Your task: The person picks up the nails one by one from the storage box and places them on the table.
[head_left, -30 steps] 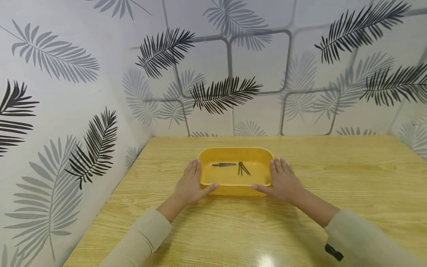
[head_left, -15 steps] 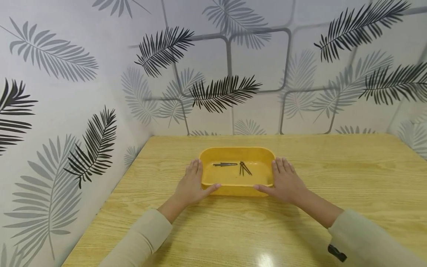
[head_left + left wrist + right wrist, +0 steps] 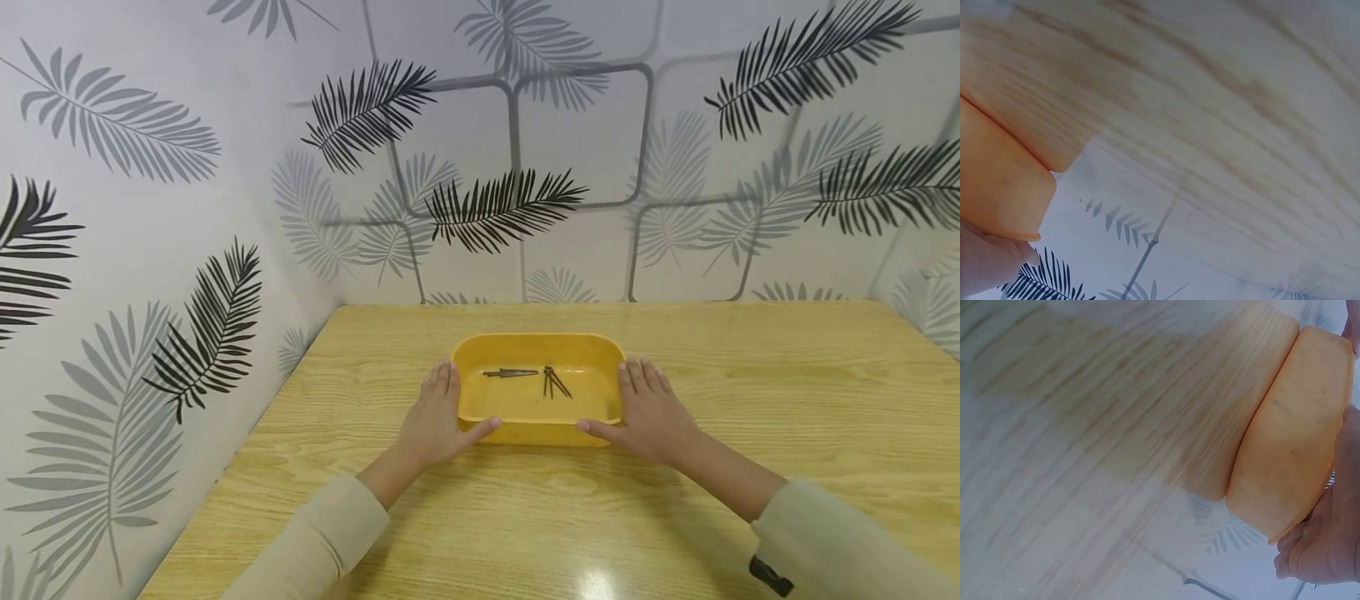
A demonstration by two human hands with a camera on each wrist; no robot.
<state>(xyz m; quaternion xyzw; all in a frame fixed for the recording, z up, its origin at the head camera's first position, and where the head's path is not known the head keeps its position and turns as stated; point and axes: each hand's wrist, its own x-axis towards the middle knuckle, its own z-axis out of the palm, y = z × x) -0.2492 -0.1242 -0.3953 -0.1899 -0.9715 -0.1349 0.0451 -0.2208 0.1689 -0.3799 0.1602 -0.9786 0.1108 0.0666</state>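
A yellow rectangular plastic tub (image 3: 536, 434) with rounded corners stands on the wooden table. My left hand (image 3: 433, 423) grips its left end, fingers along the end wall and thumb across the front. At the opposite end my right hand (image 3: 654, 414) holds it the same way. On the tub's floor lie two small bunches: grey nails (image 3: 512, 373) on the left, and thin dark screw-like pieces (image 3: 555, 383) fanned out on the right. The left wrist view shows the tub's outer wall (image 3: 1007, 178); the right wrist view shows fingers (image 3: 1297, 550) bent at the rim.
The light wood-grain table (image 3: 480, 517) extends on both sides of the tub and in front of it. Behind and to the left rise walls (image 3: 480, 275) covered in leaf-patterned paper. A black clip-like piece (image 3: 770, 575) hangs by the right sleeve (image 3: 817, 537).
Both hands have shifted the tub slightly to the right and a little toward me. The bunches inside moved along with it, and the grip looks the same.
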